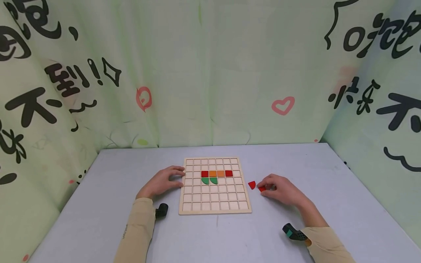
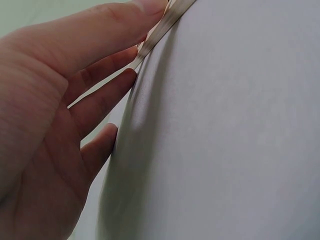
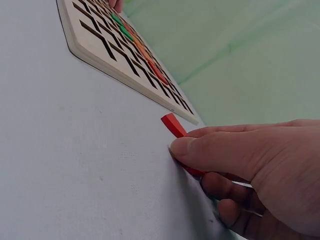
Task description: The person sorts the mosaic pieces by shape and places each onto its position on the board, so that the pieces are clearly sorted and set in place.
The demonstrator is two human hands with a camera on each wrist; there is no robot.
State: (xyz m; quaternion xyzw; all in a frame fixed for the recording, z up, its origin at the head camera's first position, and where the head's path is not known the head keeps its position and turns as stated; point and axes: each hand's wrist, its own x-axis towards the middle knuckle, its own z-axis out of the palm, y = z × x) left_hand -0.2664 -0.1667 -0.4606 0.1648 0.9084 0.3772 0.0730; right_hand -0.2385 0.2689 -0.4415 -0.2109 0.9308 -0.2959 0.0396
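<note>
A wooden grid board (image 1: 215,212) lies on the table. My left hand (image 1: 162,181) rests against its left edge, fingers and thumb loosely extended; the left wrist view also shows this hand (image 2: 55,95) touching the rim. On the board sit a row of red (image 1: 204,174) and orange square tiles (image 1: 216,173), with two green quarter-round tiles (image 1: 213,180) below. Right of the board, my right hand (image 1: 279,188) pinches a red tile (image 1: 262,189) low at the tabletop; fingers hide part of its shape. Beside it lies a loose red quarter-round tile (image 1: 251,185).
The white-covered table (image 1: 197,241) reaches to a pale green curtain (image 1: 243,73) with black writing behind and at both sides. Dark wrist devices are worn at the left sleeve (image 1: 136,226) and right sleeve (image 1: 329,244).
</note>
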